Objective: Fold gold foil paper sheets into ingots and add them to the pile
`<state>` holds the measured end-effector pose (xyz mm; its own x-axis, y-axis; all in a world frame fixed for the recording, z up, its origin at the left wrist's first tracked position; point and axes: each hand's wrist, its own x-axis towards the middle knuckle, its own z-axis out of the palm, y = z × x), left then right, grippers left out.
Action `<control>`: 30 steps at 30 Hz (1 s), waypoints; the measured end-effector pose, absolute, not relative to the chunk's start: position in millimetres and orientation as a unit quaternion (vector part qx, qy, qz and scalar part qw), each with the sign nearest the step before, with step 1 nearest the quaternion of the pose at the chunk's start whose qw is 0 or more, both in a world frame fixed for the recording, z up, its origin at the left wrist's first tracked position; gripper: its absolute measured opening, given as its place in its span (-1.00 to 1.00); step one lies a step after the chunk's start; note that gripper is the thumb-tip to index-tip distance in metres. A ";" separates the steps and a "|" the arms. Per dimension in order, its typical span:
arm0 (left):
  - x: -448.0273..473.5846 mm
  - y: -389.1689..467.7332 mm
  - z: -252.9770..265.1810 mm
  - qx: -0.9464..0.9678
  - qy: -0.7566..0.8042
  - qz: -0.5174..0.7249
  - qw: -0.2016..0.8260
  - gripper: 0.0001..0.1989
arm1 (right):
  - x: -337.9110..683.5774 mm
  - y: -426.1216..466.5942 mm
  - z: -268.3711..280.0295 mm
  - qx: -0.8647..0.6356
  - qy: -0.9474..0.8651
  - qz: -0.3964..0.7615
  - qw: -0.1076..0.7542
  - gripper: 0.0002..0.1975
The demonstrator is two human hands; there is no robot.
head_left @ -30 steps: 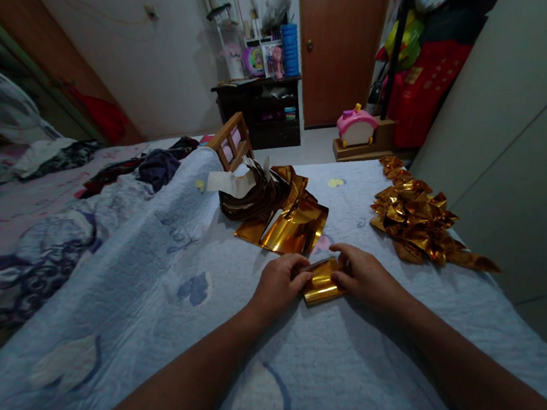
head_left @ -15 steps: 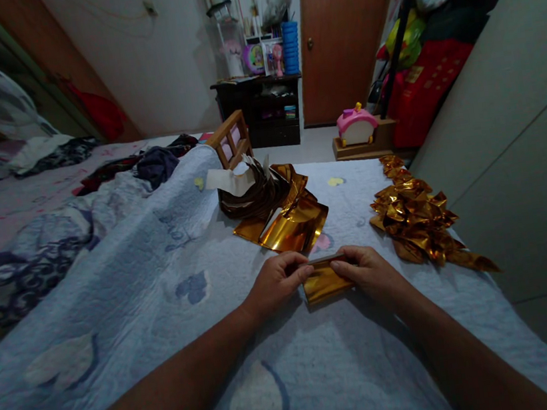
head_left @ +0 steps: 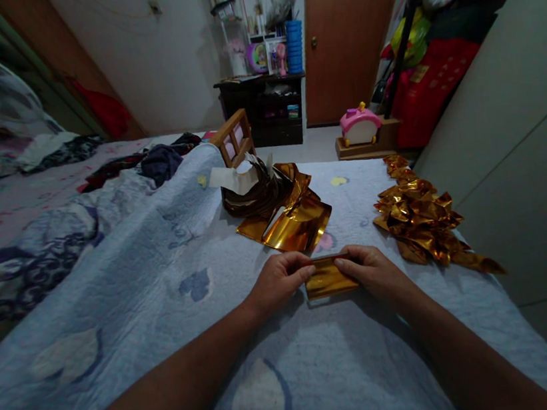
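Note:
Between my two hands is a small sheet of gold foil paper (head_left: 331, 279), its far edge folded or rolled over. My left hand (head_left: 283, 279) pinches its left side, thumb on top. At the right side my right hand (head_left: 370, 269) grips it the same way. Just beyond lies a stack of gold foil paper (head_left: 296, 222), some sheets flat and shiny, others curled up with pale backs showing. To the right sits a heap of folded gold foil pieces (head_left: 418, 213), pointed and crumpled in shape.
A pale blue quilt (head_left: 168, 326) with heart prints lies under everything. A wooden rail (head_left: 231, 136) rises at its far edge. Rumpled clothes and bedding (head_left: 69, 225) lie on the left, a pale cabinet (head_left: 515, 166) stands at the right. Farther off are a dark shelf (head_left: 264, 115) and a pink toy (head_left: 360, 125).
The held gold foil sheet now lies a little straighter, its near edge more level. Both hands keep their grip with only slight movement. The whole view has shifted slightly.

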<state>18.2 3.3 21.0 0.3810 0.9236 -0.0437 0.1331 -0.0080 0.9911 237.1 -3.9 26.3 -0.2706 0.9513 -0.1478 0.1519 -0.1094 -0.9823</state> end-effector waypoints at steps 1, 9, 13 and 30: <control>18.2 3.4 20.5 0.614 0.427 0.355 0.561 -0.78 | 237.1 -4.0 26.4 -0.488 -0.563 0.564 0.355 -0.74; 17.7 4.9 19.0 0.608 0.419 0.366 0.566 -0.75 | 236.7 -4.4 27.3 -0.485 -0.557 0.574 0.353 -0.73; 18.3 3.5 21.9 0.596 0.418 0.367 0.579 -0.72 | 236.7 -4.6 27.3 -0.483 -0.561 0.572 0.352 -0.72; 19.6 1.8 25.7 0.569 0.429 0.376 0.593 -0.74 | 235.9 -7.4 30.9 -0.490 -0.519 0.606 0.350 -0.60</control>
